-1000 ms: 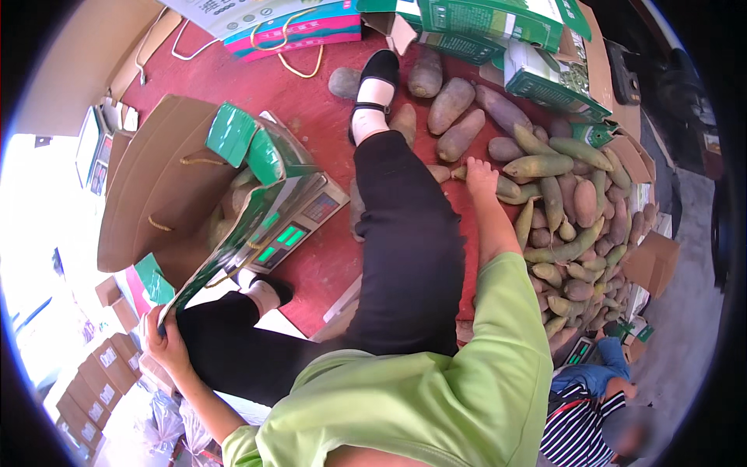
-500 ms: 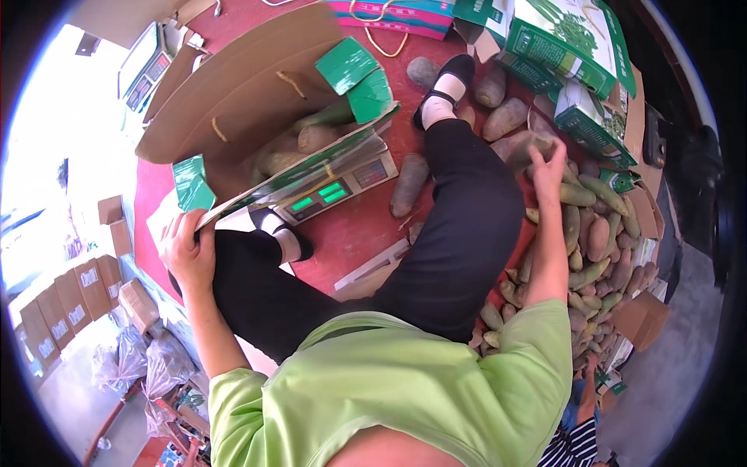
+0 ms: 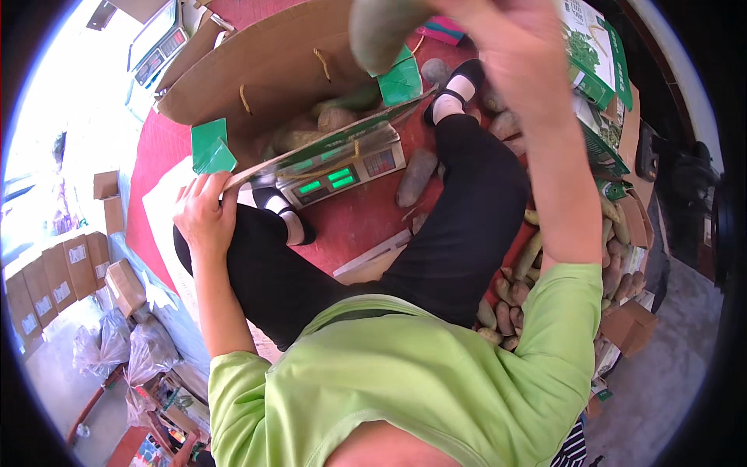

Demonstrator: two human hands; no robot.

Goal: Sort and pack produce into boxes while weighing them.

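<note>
My left hand (image 3: 206,214) is closed on the near corner of an open brown cardboard box (image 3: 272,50) with green flaps and rope handles. Inside the box lie several root vegetables (image 3: 337,119), partly hidden by its near wall. The box stands on a digital scale (image 3: 381,161) with lit green displays. My right hand (image 3: 529,66), blurred by motion, is raised and grips a large greenish-grey root vegetable (image 3: 381,33) near the box's far right side. The vegetable's exact kind is hard to tell.
Loose root vegetables (image 3: 417,177) lie on the red floor (image 3: 327,261), with a heap of them (image 3: 513,292) to my right. Green-and-white cartons (image 3: 595,54) stand far right. A second scale (image 3: 159,54) is far left; brown boxes (image 3: 58,272) and plastic bags (image 3: 148,354) are left.
My right hand has lifted the root vegetable from beside the heap and carried it up and left toward the box. My left hand still grips the box corner.
</note>
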